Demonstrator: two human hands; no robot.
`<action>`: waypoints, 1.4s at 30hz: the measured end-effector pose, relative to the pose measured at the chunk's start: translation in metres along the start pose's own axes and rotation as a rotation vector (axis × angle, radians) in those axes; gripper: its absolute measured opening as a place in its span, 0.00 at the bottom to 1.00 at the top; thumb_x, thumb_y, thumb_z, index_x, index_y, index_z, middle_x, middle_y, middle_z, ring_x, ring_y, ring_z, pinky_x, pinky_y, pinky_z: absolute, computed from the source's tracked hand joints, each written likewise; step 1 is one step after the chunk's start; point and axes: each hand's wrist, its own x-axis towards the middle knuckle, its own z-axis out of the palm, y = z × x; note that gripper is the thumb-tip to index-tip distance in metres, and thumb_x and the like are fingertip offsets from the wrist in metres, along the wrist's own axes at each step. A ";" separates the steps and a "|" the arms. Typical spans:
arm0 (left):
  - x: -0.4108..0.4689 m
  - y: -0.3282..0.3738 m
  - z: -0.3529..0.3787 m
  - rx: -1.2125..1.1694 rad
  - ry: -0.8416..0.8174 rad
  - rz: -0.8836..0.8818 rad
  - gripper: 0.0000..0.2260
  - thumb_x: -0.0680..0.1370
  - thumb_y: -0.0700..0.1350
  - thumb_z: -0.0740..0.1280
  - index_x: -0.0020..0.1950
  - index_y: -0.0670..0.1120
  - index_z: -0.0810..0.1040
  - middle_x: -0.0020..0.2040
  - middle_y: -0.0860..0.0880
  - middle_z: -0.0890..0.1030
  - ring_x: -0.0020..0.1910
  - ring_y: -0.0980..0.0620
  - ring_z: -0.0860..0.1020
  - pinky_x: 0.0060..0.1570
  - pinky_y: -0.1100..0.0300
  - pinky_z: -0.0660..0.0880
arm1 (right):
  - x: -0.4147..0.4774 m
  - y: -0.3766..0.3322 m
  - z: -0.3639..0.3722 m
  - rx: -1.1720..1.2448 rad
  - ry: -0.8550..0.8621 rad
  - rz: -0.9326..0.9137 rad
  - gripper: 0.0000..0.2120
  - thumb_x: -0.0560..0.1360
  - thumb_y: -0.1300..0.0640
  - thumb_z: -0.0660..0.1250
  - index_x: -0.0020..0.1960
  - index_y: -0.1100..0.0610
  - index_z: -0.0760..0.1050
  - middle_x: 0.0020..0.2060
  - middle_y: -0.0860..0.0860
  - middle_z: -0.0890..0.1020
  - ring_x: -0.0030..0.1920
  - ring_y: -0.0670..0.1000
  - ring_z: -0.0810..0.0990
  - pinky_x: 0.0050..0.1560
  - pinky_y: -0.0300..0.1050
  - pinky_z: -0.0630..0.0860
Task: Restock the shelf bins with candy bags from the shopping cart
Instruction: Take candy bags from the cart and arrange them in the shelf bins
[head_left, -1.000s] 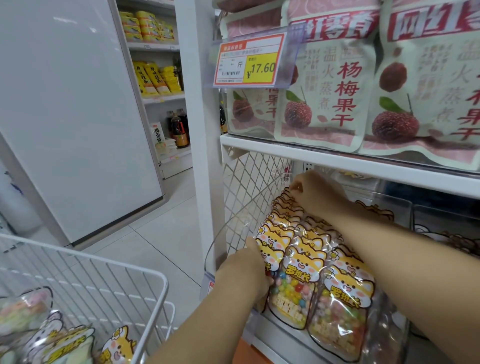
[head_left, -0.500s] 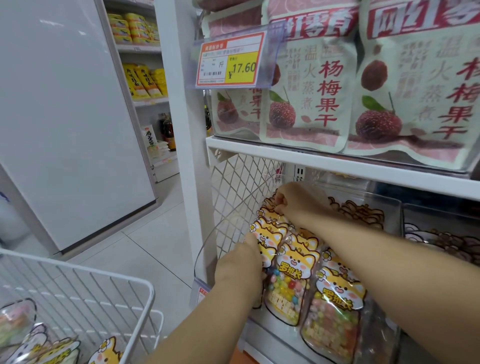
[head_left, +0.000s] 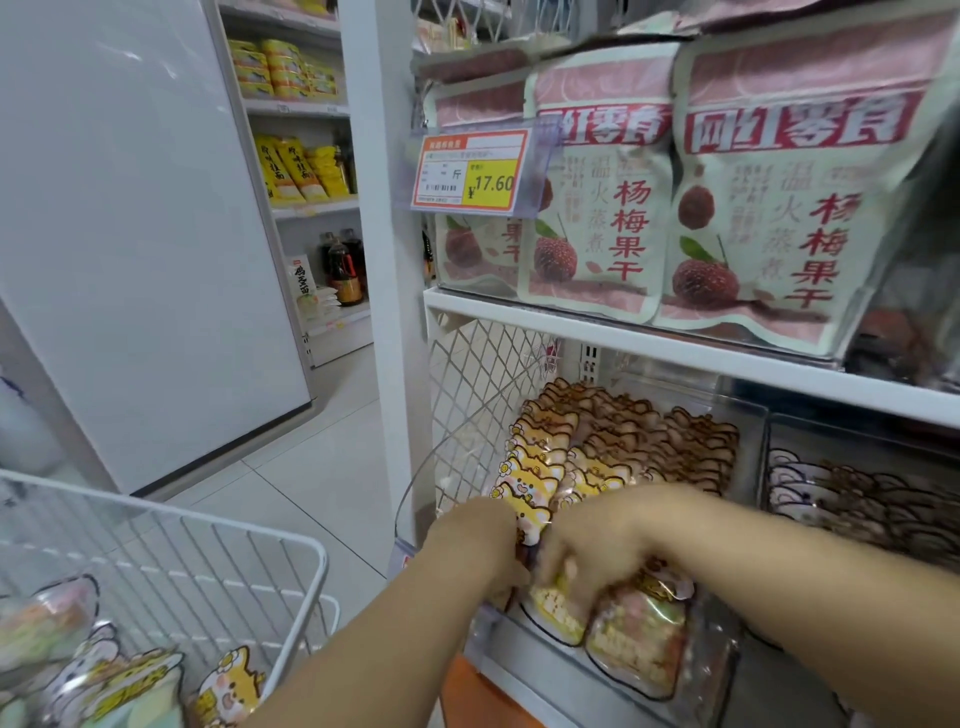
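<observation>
Dozens of candy bags (head_left: 540, 467), printed with a yellow cartoon cat, stand in rows in a clear bin (head_left: 724, 654) on the lower shelf. My two hands meet over the front ones. Motion blur smears both hands and the nearest bags, so the fingertips are hard to read. My left hand (head_left: 478, 540) sits at the left edge of the front row, knuckles toward me, its fingers hidden against the bags; I cannot tell whether it grips. My right hand (head_left: 587, 545) lies just beside it, fingers bent down over a front bag and touching it; I cannot tell whether that is a grasp or a press. More cat bags lie in the wire shopping cart (head_left: 208, 512) at lower left, cut off by the frame. Above hangs an orange price tag (head_left: 470, 174).
</observation>
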 end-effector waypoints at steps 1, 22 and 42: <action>-0.001 0.002 0.001 -0.004 -0.037 0.005 0.13 0.73 0.52 0.72 0.50 0.46 0.74 0.51 0.45 0.78 0.54 0.43 0.79 0.44 0.56 0.72 | 0.003 0.000 0.005 -0.055 0.019 0.011 0.27 0.74 0.53 0.73 0.72 0.50 0.73 0.61 0.50 0.82 0.58 0.55 0.82 0.63 0.54 0.77; -0.063 -0.012 -0.038 -0.192 0.131 -0.032 0.24 0.75 0.58 0.69 0.67 0.51 0.70 0.62 0.49 0.79 0.62 0.46 0.76 0.56 0.53 0.74 | -0.045 -0.026 0.010 0.000 0.465 -0.088 0.19 0.76 0.57 0.66 0.66 0.49 0.78 0.54 0.51 0.84 0.56 0.53 0.80 0.55 0.44 0.76; -0.309 -0.223 -0.004 -0.815 0.965 -0.404 0.09 0.80 0.49 0.69 0.60 0.54 0.77 0.50 0.58 0.81 0.46 0.64 0.79 0.49 0.56 0.79 | 0.008 -0.277 0.030 -0.171 0.302 -0.432 0.23 0.78 0.51 0.68 0.72 0.53 0.72 0.58 0.50 0.80 0.53 0.48 0.79 0.51 0.39 0.74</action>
